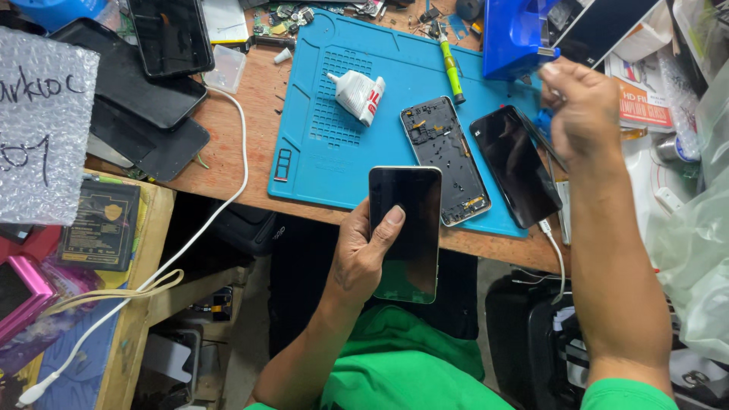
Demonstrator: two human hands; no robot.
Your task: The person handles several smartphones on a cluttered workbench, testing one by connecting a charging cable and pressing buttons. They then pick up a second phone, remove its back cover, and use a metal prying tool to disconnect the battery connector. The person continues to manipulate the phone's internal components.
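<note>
My left hand (pixel 363 250) grips a black-screened smartphone (pixel 410 228) by its left edge, thumb on the glass, held over the front edge of the desk. My right hand (pixel 581 106) is raised at the far right of the blue work mat (pixel 326 144), its fingers pinched on a thin dark tool (pixel 545 144) that points down toward a loose black phone screen (pixel 516 163). Between the two lies an opened phone frame (pixel 446 159) with its insides showing.
A white glue tube (pixel 361 95) and a green-handled screwdriver (pixel 452 68) lie on the mat. A blue machine (pixel 516 34) stands at the back. Several dark screens (pixel 137 83) pile at the left, beside a white cable (pixel 205 220) and bubble wrap (pixel 42 129).
</note>
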